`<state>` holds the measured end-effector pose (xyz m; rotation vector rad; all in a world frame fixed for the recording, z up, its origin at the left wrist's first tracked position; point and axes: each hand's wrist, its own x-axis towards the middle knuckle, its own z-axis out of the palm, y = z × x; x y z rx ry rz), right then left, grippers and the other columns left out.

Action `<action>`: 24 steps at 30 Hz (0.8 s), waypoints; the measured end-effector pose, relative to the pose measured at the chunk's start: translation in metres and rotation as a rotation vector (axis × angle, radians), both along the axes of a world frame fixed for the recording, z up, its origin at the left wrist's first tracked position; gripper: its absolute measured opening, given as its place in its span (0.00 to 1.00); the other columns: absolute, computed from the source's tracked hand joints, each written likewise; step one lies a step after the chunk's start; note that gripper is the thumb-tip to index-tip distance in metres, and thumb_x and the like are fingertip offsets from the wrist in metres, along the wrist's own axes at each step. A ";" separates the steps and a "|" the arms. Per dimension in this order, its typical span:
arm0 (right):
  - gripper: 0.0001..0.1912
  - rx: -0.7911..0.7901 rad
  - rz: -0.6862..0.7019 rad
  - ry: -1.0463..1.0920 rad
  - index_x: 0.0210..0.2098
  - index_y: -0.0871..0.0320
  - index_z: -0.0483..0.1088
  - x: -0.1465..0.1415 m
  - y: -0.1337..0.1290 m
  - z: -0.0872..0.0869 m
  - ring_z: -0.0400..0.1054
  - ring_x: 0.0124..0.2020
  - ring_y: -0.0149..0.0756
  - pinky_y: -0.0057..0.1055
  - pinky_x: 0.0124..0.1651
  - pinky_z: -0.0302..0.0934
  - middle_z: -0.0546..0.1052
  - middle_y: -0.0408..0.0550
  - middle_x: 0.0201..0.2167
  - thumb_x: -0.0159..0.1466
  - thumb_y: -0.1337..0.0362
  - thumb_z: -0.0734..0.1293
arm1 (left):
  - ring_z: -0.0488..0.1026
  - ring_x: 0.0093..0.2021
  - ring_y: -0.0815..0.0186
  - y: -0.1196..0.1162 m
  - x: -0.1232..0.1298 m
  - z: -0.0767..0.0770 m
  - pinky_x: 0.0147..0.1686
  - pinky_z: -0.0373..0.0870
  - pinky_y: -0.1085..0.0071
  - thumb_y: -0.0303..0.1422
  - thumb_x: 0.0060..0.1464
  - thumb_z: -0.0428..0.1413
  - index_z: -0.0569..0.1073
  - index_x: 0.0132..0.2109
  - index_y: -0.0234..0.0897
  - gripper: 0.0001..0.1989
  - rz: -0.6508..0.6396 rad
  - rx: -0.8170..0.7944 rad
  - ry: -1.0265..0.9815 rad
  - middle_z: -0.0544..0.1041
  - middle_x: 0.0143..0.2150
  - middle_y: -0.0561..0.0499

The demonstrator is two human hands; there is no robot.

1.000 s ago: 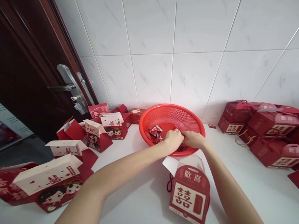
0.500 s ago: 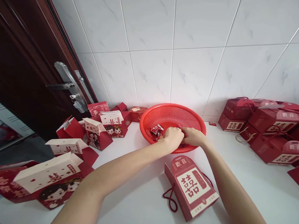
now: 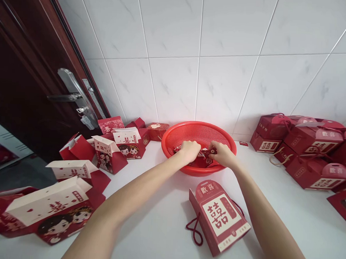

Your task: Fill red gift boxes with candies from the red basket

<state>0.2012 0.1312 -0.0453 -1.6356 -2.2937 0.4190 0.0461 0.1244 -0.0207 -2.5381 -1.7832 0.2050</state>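
Observation:
A red plastic colander basket (image 3: 202,132) stands against the wall, with several small red wrapped packets, which look like candies, in its bottom. Both my hands are inside it. My left hand (image 3: 191,151) is curled over the packets on the left, its fingertips hidden. My right hand (image 3: 222,153) pinches a dark red wrapped packet (image 3: 212,151) toward the right side. In front of the basket a red gift box (image 3: 222,216) with white panel, Chinese lettering and cord handles lies on the white table.
Several red and cream boxes with cartoon figures (image 3: 62,220) stand at left. Stacked red gift boxes (image 3: 315,140) fill the right side. A small red packet (image 3: 243,143) lies beside the basket. A dark door with a metal handle (image 3: 65,97) is at left.
My hands have moved apart inside the basket, the left one leftward. The dark red packet in my right fingers now shows. The view has shifted slightly.

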 end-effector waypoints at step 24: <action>0.05 -0.001 0.054 0.222 0.25 0.55 0.63 -0.002 -0.011 0.003 0.67 0.29 0.36 0.28 0.30 0.53 0.74 0.44 0.24 0.51 0.71 0.63 | 0.76 0.44 0.50 -0.063 0.037 0.012 0.47 0.64 0.55 0.24 0.56 0.60 0.81 0.40 0.29 0.05 -0.187 0.207 0.186 0.81 0.42 0.34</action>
